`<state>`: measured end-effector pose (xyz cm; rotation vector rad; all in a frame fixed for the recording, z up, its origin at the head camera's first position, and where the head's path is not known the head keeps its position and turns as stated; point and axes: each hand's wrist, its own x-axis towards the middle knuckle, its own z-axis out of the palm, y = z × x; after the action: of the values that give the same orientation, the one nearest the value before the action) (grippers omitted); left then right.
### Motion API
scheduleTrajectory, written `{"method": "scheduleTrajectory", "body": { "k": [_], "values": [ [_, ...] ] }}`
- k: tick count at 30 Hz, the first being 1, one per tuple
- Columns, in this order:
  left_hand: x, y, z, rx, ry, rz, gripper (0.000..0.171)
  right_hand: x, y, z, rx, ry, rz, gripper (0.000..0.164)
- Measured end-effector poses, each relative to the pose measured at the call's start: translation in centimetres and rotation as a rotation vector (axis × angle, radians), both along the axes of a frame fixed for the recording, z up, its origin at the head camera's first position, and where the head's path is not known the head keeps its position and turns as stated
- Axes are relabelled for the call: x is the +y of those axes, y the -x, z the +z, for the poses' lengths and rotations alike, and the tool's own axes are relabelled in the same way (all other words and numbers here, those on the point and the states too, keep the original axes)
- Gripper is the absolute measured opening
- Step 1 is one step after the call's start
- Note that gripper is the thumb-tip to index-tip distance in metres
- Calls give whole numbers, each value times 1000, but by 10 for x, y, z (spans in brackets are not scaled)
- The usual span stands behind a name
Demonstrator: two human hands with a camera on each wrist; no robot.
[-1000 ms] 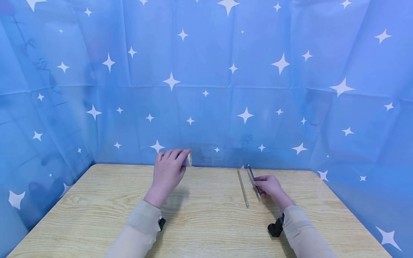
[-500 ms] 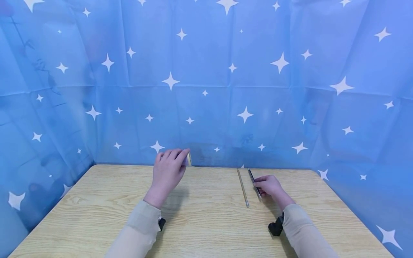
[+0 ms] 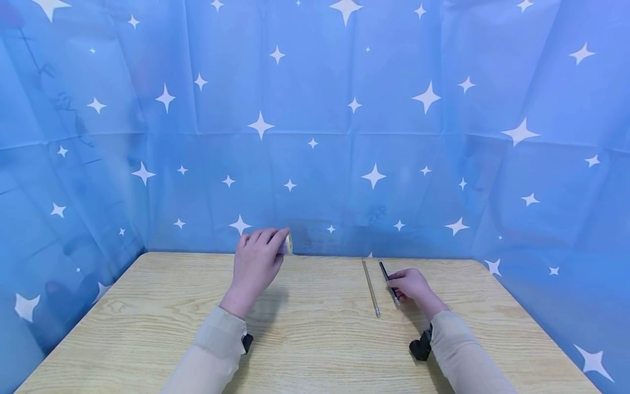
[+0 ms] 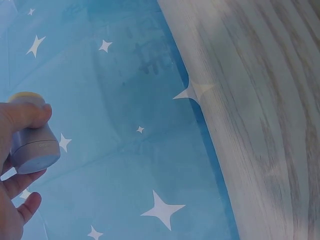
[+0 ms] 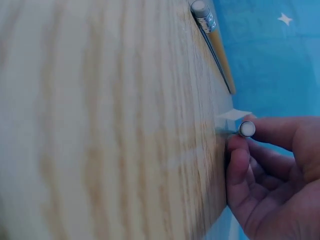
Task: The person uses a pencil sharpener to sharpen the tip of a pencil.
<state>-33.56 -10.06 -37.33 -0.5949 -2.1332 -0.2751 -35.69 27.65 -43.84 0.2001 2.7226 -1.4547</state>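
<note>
My left hand point(image 3: 256, 265) grips a small, rounded, pale lilac canister point(image 4: 36, 150) with a yellow end, held up over the far part of the table. Its thumb lies across the canister's waist in the left wrist view. At the right, the thumb and fingers of my right hand point(image 3: 412, 284) pinch a dark pencil point(image 3: 383, 270). That pencil slants low over the wood, its white eraser end point(image 5: 247, 129) facing the right wrist camera. Just left of it lies a natural-wood pencil point(image 3: 370, 287) with a white eraser point(image 5: 200, 8) and a metal band.
The light wood-grain table point(image 3: 315, 350) reaches back to a blue curtain point(image 3: 315, 98) with white stars, which hangs behind it and at both sides. A black wrist camera point(image 3: 420, 347) is strapped under the right sleeve.
The dark pencil's far tip has dipped from above the table's back edge down towards the wood, in the right hand's pinch. My left hand and the canister stay where they were.
</note>
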Motion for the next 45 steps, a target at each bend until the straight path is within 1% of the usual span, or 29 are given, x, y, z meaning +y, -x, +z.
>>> {"method": "scheduleTrajectory", "body": {
  "k": [7, 13, 18, 24, 30, 35, 39, 45],
  "values": [
    [1, 0, 2, 6, -2, -2, 46, -2, 0, 3, 1, -36, -1, 35],
    [2, 0, 3, 3, -7, -6, 44, -2, -1, 6, 0, -49, 3, 33],
    [2, 1, 4, 15, -9, -9, 44, -2, -1, 7, 2, -54, 5, 33],
    [1, 1, 5, 17, -11, -9, 42, -2, -2, 8, 9, -31, 9, 32],
    [0, 1, 8, 18, -13, -4, 45, -2, -4, 11, 4, 4, 23, 30],
    [-1, 0, 9, 18, -12, -5, 45, -3, -5, 13, -10, 16, 11, 31],
    [-3, -2, 8, 0, -22, 2, 46, -5, -3, 13, -16, 25, 22, 33],
    [-5, -4, 7, -26, -25, 7, 48, -6, 0, 12, 10, 27, 30, 35]
  ]
}}
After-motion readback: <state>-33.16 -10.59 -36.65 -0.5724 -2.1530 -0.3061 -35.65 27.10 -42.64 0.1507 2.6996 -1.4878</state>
